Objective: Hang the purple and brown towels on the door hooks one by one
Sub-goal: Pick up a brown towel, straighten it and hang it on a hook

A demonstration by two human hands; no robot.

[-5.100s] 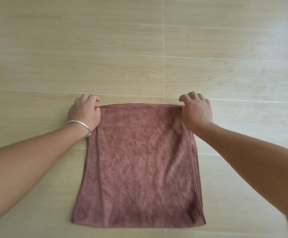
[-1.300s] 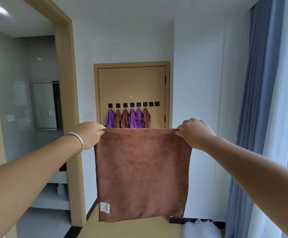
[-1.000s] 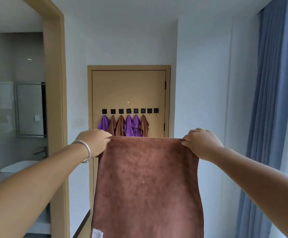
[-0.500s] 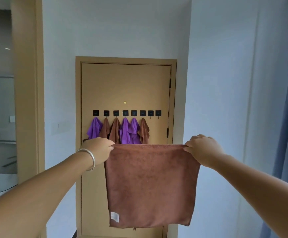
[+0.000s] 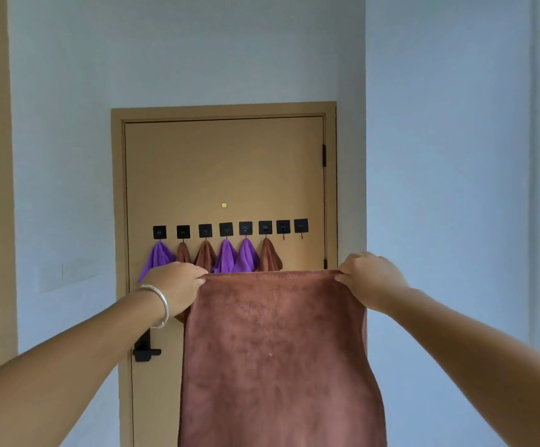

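Head view: my left hand (image 5: 178,287) and right hand (image 5: 370,279) pinch the brown towel's (image 5: 278,359) top corners, fingers curled, before the door (image 5: 223,169).

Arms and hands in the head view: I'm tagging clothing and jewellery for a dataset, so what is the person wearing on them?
Both forearms are bare, with no sleeves in view. The left wrist carries a plain silver bangle. The left hand and right hand show no gloves; no rings are visible.
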